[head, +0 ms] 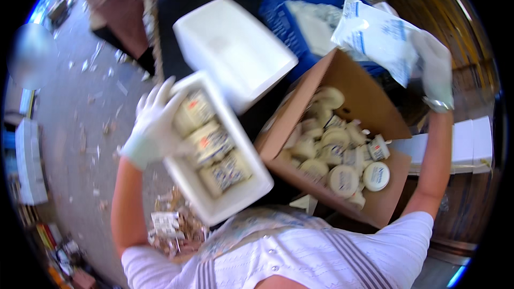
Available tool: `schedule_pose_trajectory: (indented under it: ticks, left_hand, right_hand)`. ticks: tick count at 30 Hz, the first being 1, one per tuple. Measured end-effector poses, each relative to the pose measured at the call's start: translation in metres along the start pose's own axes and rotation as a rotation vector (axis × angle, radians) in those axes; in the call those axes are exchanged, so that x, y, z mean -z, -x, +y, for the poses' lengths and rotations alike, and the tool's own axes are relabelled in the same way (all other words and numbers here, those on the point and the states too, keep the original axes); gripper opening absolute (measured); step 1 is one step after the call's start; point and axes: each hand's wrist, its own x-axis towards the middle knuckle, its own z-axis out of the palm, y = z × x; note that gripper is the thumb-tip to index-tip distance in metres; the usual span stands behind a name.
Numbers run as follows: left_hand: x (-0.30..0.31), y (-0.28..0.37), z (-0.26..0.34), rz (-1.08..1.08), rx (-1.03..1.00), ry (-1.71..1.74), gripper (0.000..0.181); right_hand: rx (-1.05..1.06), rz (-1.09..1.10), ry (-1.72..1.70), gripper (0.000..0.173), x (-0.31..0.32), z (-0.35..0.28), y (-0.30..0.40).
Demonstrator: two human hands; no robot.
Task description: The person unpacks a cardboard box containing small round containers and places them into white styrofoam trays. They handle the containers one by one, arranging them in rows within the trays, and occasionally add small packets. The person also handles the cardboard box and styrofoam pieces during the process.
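My gloved left hand [158,124] lies at the left rim of an open white foam box [253,184], its fingers spread and its thumb over the box. Inside, a few cream-coloured tubs [209,140] with printed labels stand in a row. My gloved right hand [433,64], raised at the upper right, grips a white and blue plastic pouch [373,36] by its end. Below the pouch, a cardboard box [341,188] with raised flaps holds many loose lidded tubs [343,180]. Another white foam box [237,48], its smooth face upward, lies beyond the open one.
Blue plastic crates [277,20], one with more pouches [313,24], stand behind the cardboard box. White boxes [470,144] are at the right. Another person [116,12] stands at the upper left. Scraps litter the floor [100,108]; a heap of scraps [184,224] lies lower left.
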Motion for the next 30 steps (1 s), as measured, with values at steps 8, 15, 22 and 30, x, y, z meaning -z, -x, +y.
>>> schedule_pose_trajectory:
  ticks: [8,15,22,30]
  left_hand:
    - [-0.006,0.005,-0.004,-0.047,0.034,-0.078,0.107]
    - [-0.001,0.002,-0.006,-0.114,0.009,-0.057,0.109]
    - [-0.003,0.007,-0.01,-0.083,0.027,-0.029,0.109]
    - [-0.002,0.006,-0.013,-0.094,0.026,-0.023,0.11]
  right_hand:
    - [-0.155,-0.375,-0.155,0.024,-0.116,-0.121,0.183]
    - [-0.51,-0.246,-0.649,0.026,-0.197,-0.087,0.249]
    - [-0.323,0.033,-0.395,0.024,-0.238,-0.082,0.287]
    - [0.165,-0.202,0.681,0.055,-0.237,-0.099,0.257]
